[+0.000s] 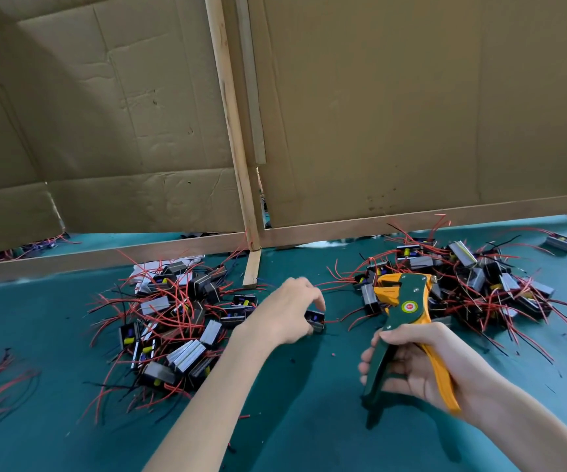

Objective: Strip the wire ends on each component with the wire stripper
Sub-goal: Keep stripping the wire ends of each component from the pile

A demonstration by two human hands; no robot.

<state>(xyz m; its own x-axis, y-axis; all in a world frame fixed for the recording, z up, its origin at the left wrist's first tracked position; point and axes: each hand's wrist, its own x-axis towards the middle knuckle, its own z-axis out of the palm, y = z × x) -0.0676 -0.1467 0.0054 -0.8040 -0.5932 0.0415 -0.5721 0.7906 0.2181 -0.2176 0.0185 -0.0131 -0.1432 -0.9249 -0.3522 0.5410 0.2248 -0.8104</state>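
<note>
Head view. Wire stripper (401,311): dark green body, orange jaw and one orange handle, round red-and-green pivot badge; head points toward the table's far edge, handles spread. Right hand (421,366): fingers wrapped round both handles, held above the teal table (309,420), right of centre. Component (315,320): small black block with a short red lead, mid-table. Left hand (288,311): fingertips curled over it, pinching. Component heaps: left pile (176,321); right pile (472,277) near the far edge.
</note>
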